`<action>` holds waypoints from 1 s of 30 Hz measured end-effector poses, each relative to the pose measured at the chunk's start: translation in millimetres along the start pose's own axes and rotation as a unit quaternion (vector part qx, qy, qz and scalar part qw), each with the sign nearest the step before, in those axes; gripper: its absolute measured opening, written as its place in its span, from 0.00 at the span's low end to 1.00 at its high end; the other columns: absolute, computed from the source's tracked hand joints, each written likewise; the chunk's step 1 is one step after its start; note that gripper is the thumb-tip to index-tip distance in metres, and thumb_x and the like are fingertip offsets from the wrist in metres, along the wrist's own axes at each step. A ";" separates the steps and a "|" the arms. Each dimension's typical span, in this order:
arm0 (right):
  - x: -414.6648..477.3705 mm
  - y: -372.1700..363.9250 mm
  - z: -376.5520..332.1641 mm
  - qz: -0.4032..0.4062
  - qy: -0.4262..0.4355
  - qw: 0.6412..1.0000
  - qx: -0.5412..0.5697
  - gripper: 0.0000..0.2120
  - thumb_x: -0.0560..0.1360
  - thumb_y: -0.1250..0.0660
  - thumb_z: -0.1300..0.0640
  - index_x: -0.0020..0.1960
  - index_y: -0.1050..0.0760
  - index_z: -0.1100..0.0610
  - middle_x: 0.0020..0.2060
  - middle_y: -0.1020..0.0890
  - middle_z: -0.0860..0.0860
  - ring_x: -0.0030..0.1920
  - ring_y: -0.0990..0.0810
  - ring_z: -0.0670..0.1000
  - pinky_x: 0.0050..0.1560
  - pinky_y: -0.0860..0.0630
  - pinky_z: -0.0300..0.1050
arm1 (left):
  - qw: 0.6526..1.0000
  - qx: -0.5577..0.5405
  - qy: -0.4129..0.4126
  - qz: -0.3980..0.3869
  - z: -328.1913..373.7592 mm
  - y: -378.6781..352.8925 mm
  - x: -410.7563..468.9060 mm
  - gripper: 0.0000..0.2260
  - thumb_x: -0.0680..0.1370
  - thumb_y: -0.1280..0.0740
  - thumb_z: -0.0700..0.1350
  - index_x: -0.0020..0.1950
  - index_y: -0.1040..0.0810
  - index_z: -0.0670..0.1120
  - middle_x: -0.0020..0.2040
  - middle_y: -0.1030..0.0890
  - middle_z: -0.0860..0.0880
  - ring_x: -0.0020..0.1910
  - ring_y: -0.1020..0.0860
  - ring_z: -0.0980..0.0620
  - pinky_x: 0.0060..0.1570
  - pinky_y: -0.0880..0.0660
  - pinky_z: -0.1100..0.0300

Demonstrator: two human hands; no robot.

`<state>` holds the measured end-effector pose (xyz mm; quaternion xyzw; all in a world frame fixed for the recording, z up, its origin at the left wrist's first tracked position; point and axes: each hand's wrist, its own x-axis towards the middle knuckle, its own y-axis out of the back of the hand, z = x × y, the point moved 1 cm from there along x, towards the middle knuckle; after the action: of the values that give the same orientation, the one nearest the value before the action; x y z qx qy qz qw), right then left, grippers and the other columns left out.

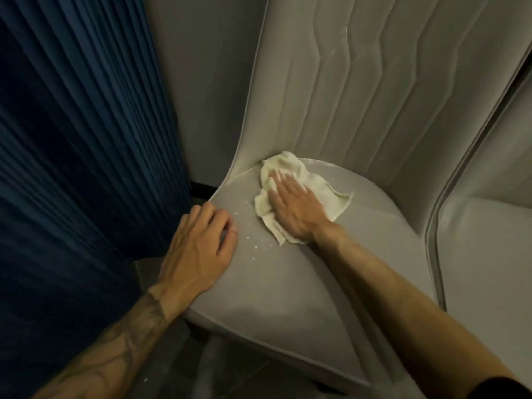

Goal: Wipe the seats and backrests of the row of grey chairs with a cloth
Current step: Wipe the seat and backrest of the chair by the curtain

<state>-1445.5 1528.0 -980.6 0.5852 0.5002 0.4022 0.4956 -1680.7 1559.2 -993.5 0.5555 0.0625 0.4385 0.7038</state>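
Observation:
A grey upholstered chair fills the view, with its seat [288,283] in front of me and its quilted backrest [374,90] rising behind. A crumpled pale cloth [325,194] lies at the back left of the seat, near the joint with the backrest. My right hand [293,208] presses flat on the cloth with straight fingers. My left hand [198,249] rests on the seat's left edge, fingers loosely bent, holding nothing. Small white specks [253,237] dot the seat between my hands.
A dark blue pleated curtain [77,154] hangs close on the left. A grey wall [207,82] stands behind the chair. A second grey chair [489,254] adjoins on the right. Dark tiled floor [230,370] shows below the seat.

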 end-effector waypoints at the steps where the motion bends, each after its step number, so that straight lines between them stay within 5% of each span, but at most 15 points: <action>1: -3.1 3.7 15.9 -0.008 -0.003 1.000 -0.005 0.26 0.88 0.58 0.50 0.84 0.53 0.56 0.84 0.49 0.53 0.84 0.52 0.54 0.80 0.61 0.45 | 1.000 -0.002 -0.001 0.000 -0.5 0.0 -0.6 0.07 0.83 0.41 0.50 0.47 0.29 0.50 0.46 0.30 0.52 0.45 0.33 0.51 0.45 0.29 0.47; 7: 10.0 16.5 39.0 0.030 -0.193 0.980 0.026 0.28 0.87 0.58 0.48 0.84 0.53 0.58 0.84 0.47 0.54 0.83 0.48 0.57 0.82 0.49 0.59 | 1.000 -0.009 0.009 -0.001 1.1 -0.2 2.3 0.06 0.83 0.39 0.48 0.46 0.30 0.49 0.46 0.30 0.52 0.44 0.33 0.50 0.46 0.29 0.47; 10: 28.1 2.5 -22.7 0.028 -0.085 0.996 0.003 0.27 0.87 0.58 0.49 0.83 0.49 0.59 0.81 0.43 0.57 0.81 0.43 0.60 0.79 0.45 0.61 | 1.000 -0.012 0.013 0.005 1.2 1.0 2.2 0.07 0.82 0.38 0.47 0.45 0.30 0.48 0.45 0.30 0.51 0.44 0.32 0.49 0.46 0.29 0.45; 13: 15.7 -4.5 -34.5 -0.023 0.030 0.998 0.052 0.27 0.87 0.59 0.45 0.85 0.53 0.51 0.84 0.49 0.49 0.84 0.52 0.52 0.83 0.55 0.52 | 1.000 -0.019 0.022 0.010 1.4 4.0 -0.4 0.08 0.83 0.38 0.46 0.44 0.29 0.47 0.45 0.29 0.50 0.44 0.31 0.48 0.46 0.29 0.44; 15: 10.6 2.8 -10.3 -0.020 0.022 0.998 0.056 0.27 0.88 0.57 0.46 0.85 0.52 0.50 0.84 0.48 0.48 0.84 0.51 0.50 0.82 0.57 0.47 | 0.999 -0.028 0.035 0.014 0.3 7.6 -2.9 0.09 0.83 0.39 0.47 0.45 0.28 0.46 0.45 0.29 0.49 0.45 0.31 0.48 0.47 0.29 0.43; 19: 20.9 10.6 4.9 0.000 -0.077 0.996 0.033 0.27 0.88 0.58 0.47 0.85 0.52 0.53 0.84 0.49 0.50 0.84 0.51 0.53 0.83 0.55 0.53 | 0.995 -0.016 0.097 0.009 -8.7 15.6 -18.6 0.09 0.84 0.42 0.49 0.49 0.26 0.47 0.50 0.27 0.48 0.48 0.30 0.48 0.50 0.29 0.45; 22: 7.4 -5.9 -51.7 0.009 0.023 0.999 0.036 0.26 0.88 0.56 0.49 0.84 0.48 0.55 0.83 0.45 0.54 0.84 0.49 0.55 0.81 0.56 0.52 | 0.986 -0.030 0.163 0.031 -14.0 17.9 -33.7 0.09 0.85 0.43 0.48 0.51 0.25 0.47 0.53 0.27 0.47 0.51 0.29 0.48 0.52 0.29 0.45; 26: -18.1 -14.4 -76.6 -0.039 0.136 0.987 0.071 0.28 0.86 0.57 0.43 0.84 0.49 0.49 0.84 0.46 0.46 0.84 0.51 0.48 0.81 0.58 0.45 | 0.961 -0.117 0.246 0.053 -12.1 15.3 -36.1 0.07 0.86 0.40 0.46 0.51 0.26 0.46 0.51 0.28 0.48 0.51 0.28 0.48 0.54 0.27 0.40; 30: 13.5 1.5 -49.2 -0.024 0.022 0.998 0.054 0.26 0.88 0.56 0.46 0.85 0.49 0.51 0.84 0.46 0.49 0.84 0.49 0.50 0.81 0.56 0.47 | 0.958 -0.132 0.249 0.054 -8.2 16.8 -36.7 0.08 0.87 0.42 0.47 0.52 0.27 0.46 0.52 0.28 0.48 0.51 0.28 0.49 0.54 0.26 0.42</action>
<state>-1490.4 1550.0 -970.4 0.5899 0.5462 0.3749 0.4616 -1716.9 1539.9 -997.2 0.3331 0.1472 0.6043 0.7086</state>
